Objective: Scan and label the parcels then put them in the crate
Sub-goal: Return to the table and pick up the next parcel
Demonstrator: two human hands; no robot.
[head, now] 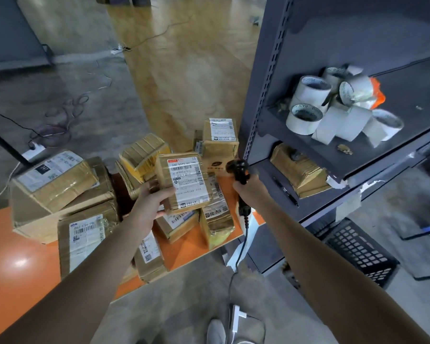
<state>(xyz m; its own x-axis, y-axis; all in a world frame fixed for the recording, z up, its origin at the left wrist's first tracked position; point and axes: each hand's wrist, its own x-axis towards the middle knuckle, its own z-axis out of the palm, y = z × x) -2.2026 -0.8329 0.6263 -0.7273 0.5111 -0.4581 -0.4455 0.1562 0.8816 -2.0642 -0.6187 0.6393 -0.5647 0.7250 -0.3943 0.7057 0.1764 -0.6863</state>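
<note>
We hold a parcel, label up, above the heaped parcels on the orange table. Our left hand curls round its lower left edge. Our right hand wraps the handle of a black scanner just beside it. A black crate sits on the floor under the grey shelf.

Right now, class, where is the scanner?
In the head view, the scanner is gripped in the right hand, right of the held parcel, beside the grey shelving.
</note>
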